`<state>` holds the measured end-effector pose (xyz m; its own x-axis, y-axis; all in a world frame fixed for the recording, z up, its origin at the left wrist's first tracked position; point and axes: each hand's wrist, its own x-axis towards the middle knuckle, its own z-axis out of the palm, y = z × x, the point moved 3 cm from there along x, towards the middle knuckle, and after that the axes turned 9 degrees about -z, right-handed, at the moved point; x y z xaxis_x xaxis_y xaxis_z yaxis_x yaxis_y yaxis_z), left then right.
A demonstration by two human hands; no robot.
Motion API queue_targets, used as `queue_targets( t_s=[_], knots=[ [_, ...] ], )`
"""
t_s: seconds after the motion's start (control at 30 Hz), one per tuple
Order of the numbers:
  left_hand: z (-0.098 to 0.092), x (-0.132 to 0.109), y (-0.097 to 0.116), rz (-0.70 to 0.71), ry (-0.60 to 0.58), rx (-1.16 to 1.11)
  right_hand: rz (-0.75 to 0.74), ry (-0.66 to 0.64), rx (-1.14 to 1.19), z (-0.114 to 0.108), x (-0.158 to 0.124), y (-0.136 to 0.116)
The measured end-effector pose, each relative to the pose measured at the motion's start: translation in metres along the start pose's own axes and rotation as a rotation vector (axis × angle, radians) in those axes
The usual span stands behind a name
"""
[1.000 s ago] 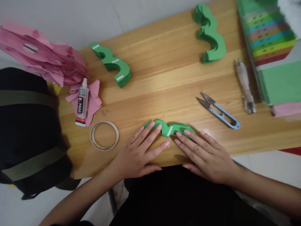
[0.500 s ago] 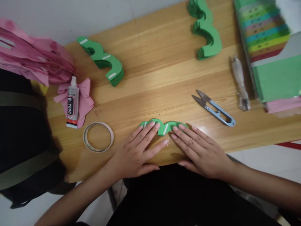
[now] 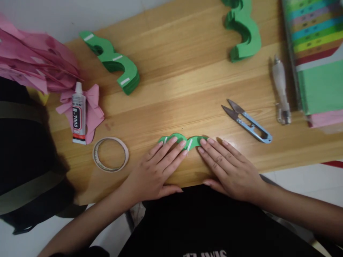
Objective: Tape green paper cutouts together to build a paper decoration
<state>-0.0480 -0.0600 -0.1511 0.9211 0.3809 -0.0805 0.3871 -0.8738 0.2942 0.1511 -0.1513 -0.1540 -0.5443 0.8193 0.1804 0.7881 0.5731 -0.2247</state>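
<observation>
1. The wavy green paper piece (image 3: pixel 197 141) lies near the worktop's (image 3: pixel 166 89) near edge, bearing white strips, one (image 3: pixel 190 144) between the hands.
2. The left hand (image 3: pixel 155 171) is spread flat, fingertips on the piece's left part, gripping nothing visible.
3. The right hand (image 3: pixel 232 171) lies flat, fingers extended over the right end; whether anything is pinched beneath, I cannot tell.
4. Uneven pressure from the hands could crease or skew the paper.
5. A fingertip dragging across a strip might lift it, if it is only lightly stuck.
6. The thread snips (image 3: pixel 256 124) lie beyond the right hand, blades parted; a careless reach could meet their points.
</observation>
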Motion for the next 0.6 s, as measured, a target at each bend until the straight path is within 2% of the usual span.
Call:
queue_targets(
  t_s=[0.17, 0.6],
  knots=[
    [-0.0002, 0.0010, 0.0006, -0.011, 0.006, -0.005, -0.040, 0.024, 0.004, -0.0013, -0.0038, -0.0016],
    [-0.0029, 0.0026, 0.0024, -0.041, -0.005, -0.013, 0.006, -0.070, -0.036, 0.0075, -0.0044, -0.0055]
  ],
)
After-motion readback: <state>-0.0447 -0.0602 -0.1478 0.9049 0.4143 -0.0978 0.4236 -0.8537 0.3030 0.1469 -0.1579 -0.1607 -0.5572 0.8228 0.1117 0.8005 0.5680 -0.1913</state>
